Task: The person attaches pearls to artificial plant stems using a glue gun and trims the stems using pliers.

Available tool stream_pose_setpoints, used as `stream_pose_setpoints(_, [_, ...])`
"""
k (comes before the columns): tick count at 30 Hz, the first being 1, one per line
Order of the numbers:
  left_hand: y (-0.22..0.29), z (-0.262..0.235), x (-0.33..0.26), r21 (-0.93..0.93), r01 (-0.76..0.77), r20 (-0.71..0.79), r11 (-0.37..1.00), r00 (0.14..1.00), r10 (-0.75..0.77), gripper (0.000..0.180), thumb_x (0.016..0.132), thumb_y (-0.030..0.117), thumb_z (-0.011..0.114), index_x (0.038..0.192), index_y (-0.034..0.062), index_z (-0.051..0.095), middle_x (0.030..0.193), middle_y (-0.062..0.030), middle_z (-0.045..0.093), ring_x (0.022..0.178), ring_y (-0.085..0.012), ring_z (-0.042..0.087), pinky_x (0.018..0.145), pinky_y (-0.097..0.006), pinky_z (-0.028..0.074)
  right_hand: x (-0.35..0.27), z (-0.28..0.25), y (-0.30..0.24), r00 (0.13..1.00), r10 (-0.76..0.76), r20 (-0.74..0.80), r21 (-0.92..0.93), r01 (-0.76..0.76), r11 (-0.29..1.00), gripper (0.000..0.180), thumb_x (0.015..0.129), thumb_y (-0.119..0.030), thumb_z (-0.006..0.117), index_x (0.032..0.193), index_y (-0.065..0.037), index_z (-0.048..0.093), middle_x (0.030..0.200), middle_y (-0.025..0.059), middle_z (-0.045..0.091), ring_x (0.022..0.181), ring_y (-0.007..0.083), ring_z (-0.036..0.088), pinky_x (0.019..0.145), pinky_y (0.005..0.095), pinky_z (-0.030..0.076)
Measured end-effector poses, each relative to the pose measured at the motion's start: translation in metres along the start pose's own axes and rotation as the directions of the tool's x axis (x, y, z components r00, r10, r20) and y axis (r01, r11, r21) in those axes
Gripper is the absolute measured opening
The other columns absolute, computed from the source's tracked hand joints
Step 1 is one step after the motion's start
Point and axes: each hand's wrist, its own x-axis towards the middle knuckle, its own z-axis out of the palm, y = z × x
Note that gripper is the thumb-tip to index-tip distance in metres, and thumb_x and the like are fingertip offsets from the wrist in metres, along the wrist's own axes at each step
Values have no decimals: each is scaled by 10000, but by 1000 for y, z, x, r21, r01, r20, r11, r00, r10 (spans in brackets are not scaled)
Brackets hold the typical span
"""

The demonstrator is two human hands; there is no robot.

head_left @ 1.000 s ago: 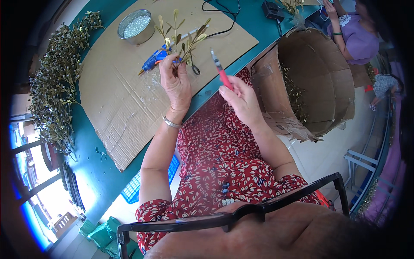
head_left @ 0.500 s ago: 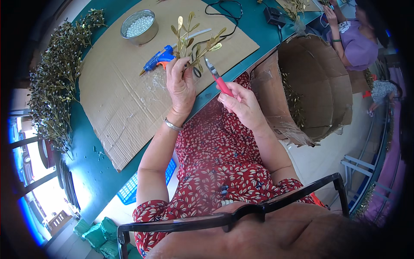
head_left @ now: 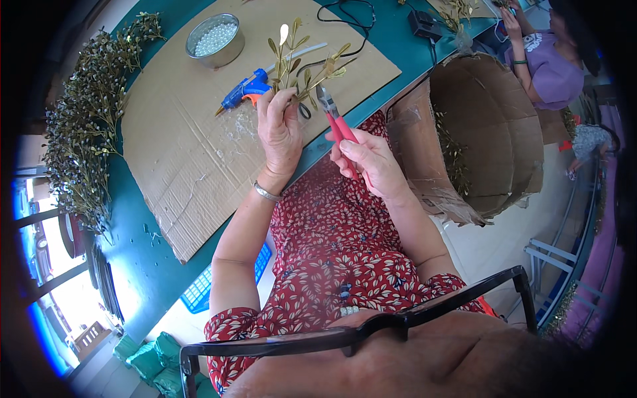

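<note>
My left hand [head_left: 280, 129] is closed on the stem of a gold-leaved artificial sprig [head_left: 292, 63], whose leaves fan out above my fingers. In my right hand [head_left: 371, 159] are red-handled cutting pliers [head_left: 338, 123], their metal jaws raised close to the sprig's lower right leaves. The handles stand apart, with my fingers around them. Whether the jaws touch a stem I cannot tell. Just left of my left hand, a blue glue gun [head_left: 244, 89] with an orange trigger lies on a cardboard sheet [head_left: 179, 159].
A metal bowl of white beads [head_left: 215, 41] stands on the cardboard. Many berried sprigs [head_left: 86, 126] are heaped at the left. A black cord [head_left: 367, 26] and a black adapter [head_left: 423, 25] lie at the back. An open carton [head_left: 488, 126] holds sprigs at right; another person [head_left: 547, 66] sits beyond.
The pliers have turned and their handles have spread apart, with my right fingers loosened around them. My left hand stays nearly in place with the sprig, which has tilted slightly.
</note>
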Motion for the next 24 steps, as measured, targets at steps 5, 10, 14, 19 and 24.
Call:
stream_pose_setpoints(5, [11,14,5,-119,106,-16,987,994,-109,342,791,-112,587,1076,73,554,968,-106,530,828,-225,532,707,-306,455,-2,-10,-23,999,-5,46,-65,8,998,300,902,-195,583,1106,24,563,799,14,574,609,30,476,525,166,385])
stream_pose_setpoints(10, [33,-1,19,-439,278,-28,854,946,-322,416,897,-53,515,1274,70,388,1135,-74,520,897,-97,519,811,-227,440,-18,-39,-69,983,-184,-6,-379,168,910,352,843,-182,655,1107,34,571,884,40,617,843,102,574,740,282,474])
stream_pose_setpoints(14, [58,-20,39,-596,299,-67,745,906,-417,460,926,30,524,1318,68,285,1077,-134,555,816,-102,534,718,-226,444,31,-97,-112,782,-597,-179,-974,-53,222,409,786,-317,630,992,33,582,925,232,621,853,380,613,757,455,484])
stream_pose_setpoints(19, [49,-84,41,-734,357,24,578,863,-504,367,972,125,476,1292,64,306,980,-161,575,621,-74,397,557,-210,335,111,-121,-104,760,-562,-326,-912,-409,-24,488,797,-382,605,985,69,588,958,269,614,928,406,612,811,463,491])
stream_pose_setpoints(24, [-27,-158,21,-818,443,177,366,800,-573,367,1014,278,353,1294,49,417,1027,-163,548,674,-91,384,621,-218,339,161,-85,-67,727,-671,-144,-833,-456,-315,503,834,-442,585,977,40,616,980,224,623,974,377,564,838,470,427])
